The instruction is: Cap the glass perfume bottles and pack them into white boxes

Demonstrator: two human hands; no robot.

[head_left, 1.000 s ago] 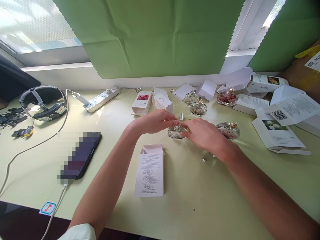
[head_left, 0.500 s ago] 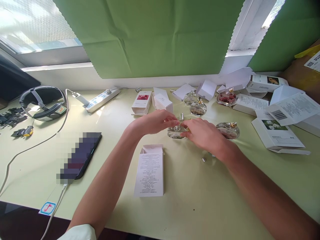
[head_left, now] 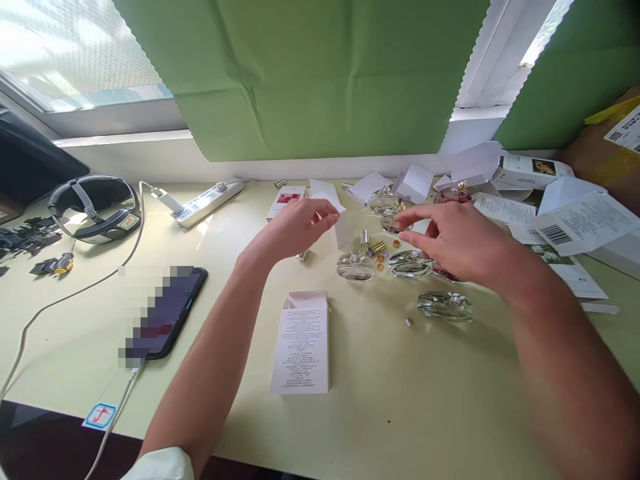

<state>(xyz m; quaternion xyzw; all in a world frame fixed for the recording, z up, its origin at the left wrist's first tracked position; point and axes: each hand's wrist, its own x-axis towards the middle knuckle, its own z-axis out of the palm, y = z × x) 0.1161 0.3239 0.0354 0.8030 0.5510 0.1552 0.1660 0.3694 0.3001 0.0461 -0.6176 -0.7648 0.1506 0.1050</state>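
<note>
Glass bottle [head_left: 410, 265], white box [head_left: 301, 343] with unreadable fine print [head_left: 303, 363], barcoded carton [head_left: 583, 217]

1. Box [head_left: 303, 350], the landmark: rows of fine dark print, too small to read.
2. Tag [head_left: 100, 416], left of the box at the table's near edge [head_left: 250, 453]: one red sign in a blue frame, like a "J" with a cross stroke.
3. Headset [head_left: 103, 233], farther back, left of the box: small sticker, illegible.
4. Opened pack [head_left: 583, 217], behind and right of the box: a barcode and unreadable lines.
5. Carton [head_left: 585, 147], far right beyond the box: white label with a square code, characters unclear.
</note>
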